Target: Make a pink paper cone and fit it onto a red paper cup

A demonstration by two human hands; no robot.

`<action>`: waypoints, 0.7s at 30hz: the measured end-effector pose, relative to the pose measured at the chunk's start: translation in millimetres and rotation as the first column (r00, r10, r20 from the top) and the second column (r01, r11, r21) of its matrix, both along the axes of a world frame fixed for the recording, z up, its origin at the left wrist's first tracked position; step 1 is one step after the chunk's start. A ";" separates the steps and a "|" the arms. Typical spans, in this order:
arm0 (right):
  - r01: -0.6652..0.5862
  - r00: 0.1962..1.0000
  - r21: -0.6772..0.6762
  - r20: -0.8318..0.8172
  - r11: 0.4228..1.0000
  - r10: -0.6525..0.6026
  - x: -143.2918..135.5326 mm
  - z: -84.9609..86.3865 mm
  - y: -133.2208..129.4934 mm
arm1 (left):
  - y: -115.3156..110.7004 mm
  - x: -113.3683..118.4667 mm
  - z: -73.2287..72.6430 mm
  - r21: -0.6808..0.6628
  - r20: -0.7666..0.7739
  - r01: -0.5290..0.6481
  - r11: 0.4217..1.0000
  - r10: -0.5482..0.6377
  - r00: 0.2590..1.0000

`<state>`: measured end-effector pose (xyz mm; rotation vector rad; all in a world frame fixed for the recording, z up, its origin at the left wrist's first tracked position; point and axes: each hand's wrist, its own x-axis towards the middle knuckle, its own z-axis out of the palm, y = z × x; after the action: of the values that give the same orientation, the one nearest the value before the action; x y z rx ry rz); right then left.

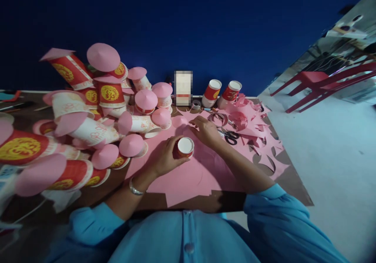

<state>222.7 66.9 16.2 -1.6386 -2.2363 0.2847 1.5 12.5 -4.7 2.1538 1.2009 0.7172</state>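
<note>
Our left hand (169, 155) clasps a red cup (185, 147); our right hand (205, 130) half-curls beside a pink cone (179, 121), pinching or not, we cannot tell.

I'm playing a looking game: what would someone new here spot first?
Probably the piled cups with pink cone hats, on the left of the table. Next, the white-topped red cup in the left hand, mid-picture, with pink paper around it. Behind the table rises a dark blue wall.
</note>
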 end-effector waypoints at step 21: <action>0.058 0.995 0.070 -0.087 0.996 -0.052 -28.3 -23.5 44.2 | 4.3 -5.5 9.3 -0.066 0.263 0.035 0.997 -0.017 0.965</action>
<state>194.4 111.1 -7.3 -1.6163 -2.1102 0.2513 -4.0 16.8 4.6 1.9423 1.0402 0.9035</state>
